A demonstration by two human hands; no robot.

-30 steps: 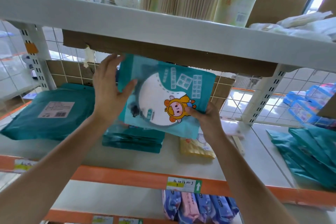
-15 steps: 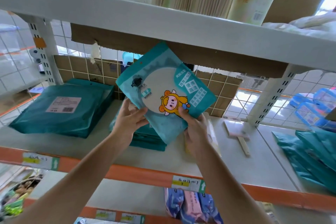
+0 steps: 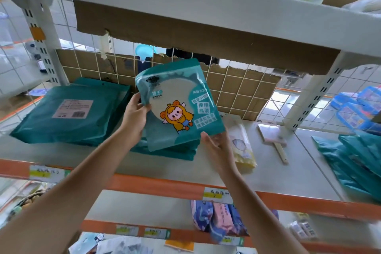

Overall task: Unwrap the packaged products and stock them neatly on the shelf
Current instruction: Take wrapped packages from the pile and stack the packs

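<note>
Mid-frame, 1 mirror pack [image 3: 177, 105] is held tilted just above a low pile [image 3: 177, 153] of packs on the shelf [image 3: 288, 171]: the left hand [image 3: 135, 115] curls round its left edge, the right hand [image 3: 219, 147] pinches its lower right corner. Not yet laid down; the sealed parcel [image 3: 68, 113] at left looks unopened, so plenty remains.

Unreadable or covered
Cannot read parcel label [image 3: 72, 108] left of left hand [image 3: 135, 116], nor price tag [image 3: 216, 195] below right hand [image 3: 219, 147]; sees only edges of teal stack [image 3: 171, 153] under mirror pack [image 3: 179, 105].
</note>
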